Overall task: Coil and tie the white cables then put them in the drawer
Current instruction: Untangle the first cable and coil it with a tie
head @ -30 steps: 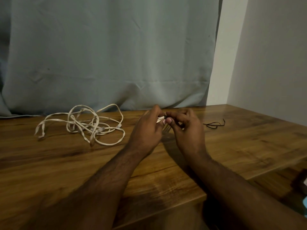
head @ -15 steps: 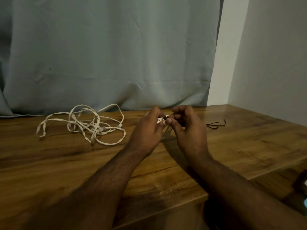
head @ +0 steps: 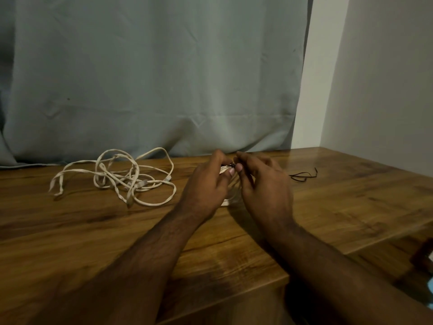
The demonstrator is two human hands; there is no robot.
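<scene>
Left hand [head: 206,186] and right hand [head: 264,186] close together above the middle of the wooden worktop [head: 351,207], backs toward the camera, fingers curled inward. Between them a coiled white cable [head: 228,201], mostly hidden, only a few pale strands showing at the lower gap between the palms and near the left thumb. Left thumb and fingers wrapped round the coil's upper part; right thumb and forefinger pinching a small dark tie [head: 232,164] at the top of the bundle, right where the fingertips of both hands meet. Whether the tie is already knotted, too small to tell. To the left, well apart from the hands, a second loose white cable [head: 117,177] sprawled in tangled loops on the worktop, flat and partly twisted, its ends lying free. To the right, near the far edge, a thin black tie [head: 302,177] lying alone on the wood. Behind the worktop, a grey-blue curtain [head: 152,78] hanging down to the surface; beside it on the right, a pale wall [head: 386,78]. Forearms bare, stretching in from the bottom of the view
</scene>
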